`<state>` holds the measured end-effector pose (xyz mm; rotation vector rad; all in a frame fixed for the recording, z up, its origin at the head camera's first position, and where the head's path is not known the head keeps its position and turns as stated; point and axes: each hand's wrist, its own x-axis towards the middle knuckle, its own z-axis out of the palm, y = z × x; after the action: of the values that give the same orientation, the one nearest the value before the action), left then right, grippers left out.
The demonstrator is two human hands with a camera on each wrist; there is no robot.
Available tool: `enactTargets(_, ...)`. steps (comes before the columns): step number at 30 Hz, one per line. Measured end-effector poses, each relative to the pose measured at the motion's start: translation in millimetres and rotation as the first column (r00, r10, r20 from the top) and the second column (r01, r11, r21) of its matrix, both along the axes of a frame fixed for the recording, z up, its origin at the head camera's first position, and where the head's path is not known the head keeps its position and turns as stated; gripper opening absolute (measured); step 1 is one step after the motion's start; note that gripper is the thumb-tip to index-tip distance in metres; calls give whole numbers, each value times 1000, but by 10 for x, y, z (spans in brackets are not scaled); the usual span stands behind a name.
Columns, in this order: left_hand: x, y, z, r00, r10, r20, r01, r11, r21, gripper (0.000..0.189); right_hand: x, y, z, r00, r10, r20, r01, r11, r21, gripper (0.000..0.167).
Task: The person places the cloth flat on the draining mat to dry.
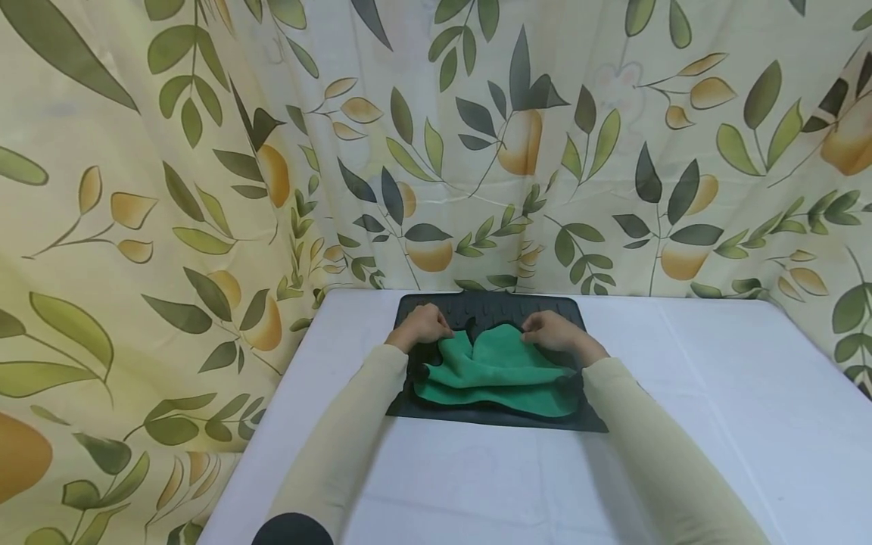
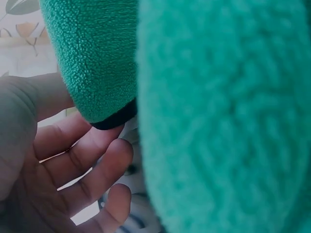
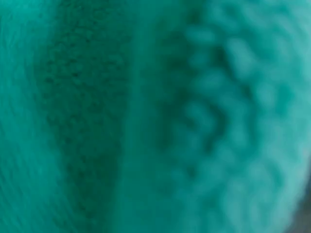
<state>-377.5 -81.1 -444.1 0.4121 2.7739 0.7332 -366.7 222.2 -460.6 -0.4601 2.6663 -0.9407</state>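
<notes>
A green fleecy cloth (image 1: 504, 371) with black edging hangs in folds between both hands, its lower part over a black mat (image 1: 497, 306). At the cloth's upper left corner, my left hand (image 1: 424, 325) pinches the edge. The left wrist view shows that hand (image 2: 68, 165) with a dark-edged corner between thumb and fingers, the other fingers spread loosely, and a cloth fold (image 2: 223, 116) close to the camera. My right hand (image 1: 553, 333) pinches the upper right edge. Cloth (image 3: 155, 116) fills the right wrist view, hiding the fingers there.
The mat, with raised ridges along its back, lies on a table with a white cover (image 1: 463, 484). A leaf-and-fruit patterned curtain (image 1: 422, 151) hangs behind the table and along its left side. A dark round object (image 1: 293, 530) shows at the bottom by the left sleeve.
</notes>
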Motion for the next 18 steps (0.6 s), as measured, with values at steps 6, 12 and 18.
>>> enactTargets(6, 5, -59, 33, 999, 31, -14, -31, 998, 52, 16, 3, 86, 59, 999, -42, -9, 41, 998, -57, 16)
enactTargets(12, -24, -188, 63, 998, 67, -14, -64, 984, 166, 16, 69, 161, 204, 993, -112, 30, 116, 980, -165, 19)
enactTargets(18, -33, -325, 132, 989, 147, 5, -142, 946, 292, 21, 108, 307, 315, 982, -190, 15, 190, 963, -194, 24)
